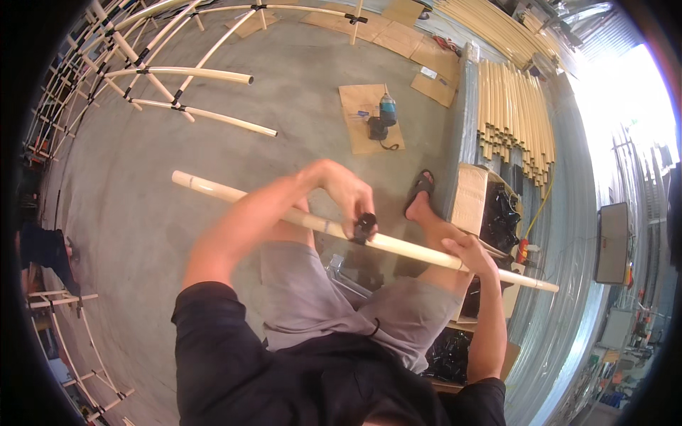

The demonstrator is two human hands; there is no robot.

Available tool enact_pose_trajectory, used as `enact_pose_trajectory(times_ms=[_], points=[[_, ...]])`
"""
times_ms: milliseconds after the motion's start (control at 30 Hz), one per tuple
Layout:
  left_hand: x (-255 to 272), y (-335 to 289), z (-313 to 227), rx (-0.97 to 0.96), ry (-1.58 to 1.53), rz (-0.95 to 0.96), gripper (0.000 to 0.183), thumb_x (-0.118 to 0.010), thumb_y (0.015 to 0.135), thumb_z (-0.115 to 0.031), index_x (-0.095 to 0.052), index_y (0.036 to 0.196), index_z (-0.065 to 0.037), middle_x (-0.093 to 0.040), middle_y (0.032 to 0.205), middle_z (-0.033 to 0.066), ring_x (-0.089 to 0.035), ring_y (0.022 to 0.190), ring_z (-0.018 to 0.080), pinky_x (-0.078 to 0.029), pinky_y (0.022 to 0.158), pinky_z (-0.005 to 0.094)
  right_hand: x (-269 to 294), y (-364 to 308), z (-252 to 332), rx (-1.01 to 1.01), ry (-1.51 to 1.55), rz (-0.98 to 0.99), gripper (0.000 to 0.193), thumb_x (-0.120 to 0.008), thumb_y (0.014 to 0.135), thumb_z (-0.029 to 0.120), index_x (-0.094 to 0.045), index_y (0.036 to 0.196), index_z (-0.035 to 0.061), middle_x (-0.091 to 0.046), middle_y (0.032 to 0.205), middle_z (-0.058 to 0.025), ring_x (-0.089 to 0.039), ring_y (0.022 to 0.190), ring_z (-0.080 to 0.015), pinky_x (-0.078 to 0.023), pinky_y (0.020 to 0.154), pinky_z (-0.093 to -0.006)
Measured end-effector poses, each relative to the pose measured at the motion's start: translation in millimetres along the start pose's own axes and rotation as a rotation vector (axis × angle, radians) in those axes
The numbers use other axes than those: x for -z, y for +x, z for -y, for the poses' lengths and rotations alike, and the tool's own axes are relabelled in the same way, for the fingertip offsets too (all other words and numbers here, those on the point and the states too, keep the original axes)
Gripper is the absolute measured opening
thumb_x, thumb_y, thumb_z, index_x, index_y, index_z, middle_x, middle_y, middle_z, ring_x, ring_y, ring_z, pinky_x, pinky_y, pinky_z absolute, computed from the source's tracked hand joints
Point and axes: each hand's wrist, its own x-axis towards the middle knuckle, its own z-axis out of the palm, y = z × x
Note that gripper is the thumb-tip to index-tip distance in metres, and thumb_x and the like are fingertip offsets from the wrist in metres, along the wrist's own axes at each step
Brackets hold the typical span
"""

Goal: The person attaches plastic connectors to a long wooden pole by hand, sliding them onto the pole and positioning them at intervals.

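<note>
A long cream-coloured pipe [415, 249] lies slantwise across my thighs, its left end farther away than its right. My left hand [344, 190] is closed round a black pipe joint [365, 226], its fingers curled at the pipe near the middle. Whether the joint is around the pipe or only against it, I cannot tell. Toward the pipe's right end, my right hand [474, 254] grips it with the thumb along the top. Faint dark marks show on the pipe to the left of the joint.
A blue and black cordless drill [383, 117] stands on a cardboard sheet [352, 135] ahead. Right of me are cartons of black parts [501, 213] and a stack of cream pipes [515, 113]. Pipe frames with black joints [145, 69] stand at the far left. Another person [46, 255] shows at the left edge.
</note>
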Motion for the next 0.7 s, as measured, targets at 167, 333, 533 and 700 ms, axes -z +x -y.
enact_pose_trajectory(times_ms=[167, 333, 533, 700], points=[[9, -36, 19, 0.066, -0.168, -0.042, 0.042, -0.081, 0.081, -0.004, -0.071, 0.122, -0.003, -0.073, 0.108, 0.0044, -0.064, 0.096, 0.0109, -0.053, 0.082, 0.0276, -7, -8, -5, 0.098, 0.052, -0.325, 0.037, -0.069, 0.095, 0.030, -0.070, 0.082, -0.0047, -0.061, 0.058, -0.0080, -0.053, 0.055, -0.0079, -0.043, 0.053, -0.0314], [-10, -52, 40, 0.066, -0.453, -0.148, 0.043, -0.077, 0.084, -0.002, -0.066, 0.125, -0.003, -0.069, 0.109, 0.0025, -0.065, 0.095, 0.0118, -0.054, 0.082, 0.0280, -41, -11, -27, 0.359, -0.125, -0.749, 0.020, -0.065, 0.097, 0.018, -0.070, 0.091, -0.0003, -0.058, 0.066, -0.0178, -0.057, 0.056, -0.0308, -0.043, 0.055, -0.0387], [-42, -51, 36, 0.001, -0.280, -0.414, 0.037, -0.080, 0.083, -0.018, -0.065, 0.115, -0.008, -0.068, 0.099, 0.0026, -0.069, 0.086, 0.0163, -0.055, 0.078, 0.0332, -24, -24, 26, 0.323, -0.204, -0.198, 0.033, -0.067, 0.094, 0.033, -0.070, 0.091, 0.0001, -0.061, 0.071, -0.0170, -0.059, 0.063, -0.0322, -0.045, 0.064, -0.0421], [-79, -25, 6, 0.090, 0.246, -0.950, 0.042, -0.081, 0.073, -0.038, -0.063, 0.096, -0.008, -0.066, 0.078, 0.0070, -0.066, 0.073, 0.0264, -0.050, 0.069, 0.0401, -40, 12, 102, 0.414, 0.112, 0.261, 0.041, -0.067, 0.094, 0.043, -0.073, 0.104, 0.0029, -0.061, 0.069, -0.0122, -0.060, 0.061, -0.0245, -0.046, 0.063, -0.0378]])
